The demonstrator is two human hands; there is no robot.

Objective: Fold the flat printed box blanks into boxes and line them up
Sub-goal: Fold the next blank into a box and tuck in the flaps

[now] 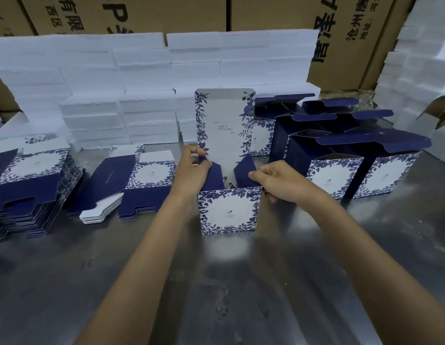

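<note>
A blue-and-white floral box (229, 211) stands upright in the middle of the metal table (241, 282), its tall lid flap (224, 120) raised. My left hand (194, 168) pinches the left navy side flap (211, 175) at the box's top. On the other side, my right hand (276, 181) pinches the right navy side flap (245, 174) at the corner. Folded open boxes (341, 158) stand in rows at the right. Two stacks of flat blanks lie at the left, one near the hand (131, 180) and one at the edge (27, 185).
Stacks of white foam blocks (141, 95) fill the back of the table and the right side (415, 70). Brown shipping cartons (166, 13) stand behind them. A few white card pieces (102, 210) lie by the middle blank stack.
</note>
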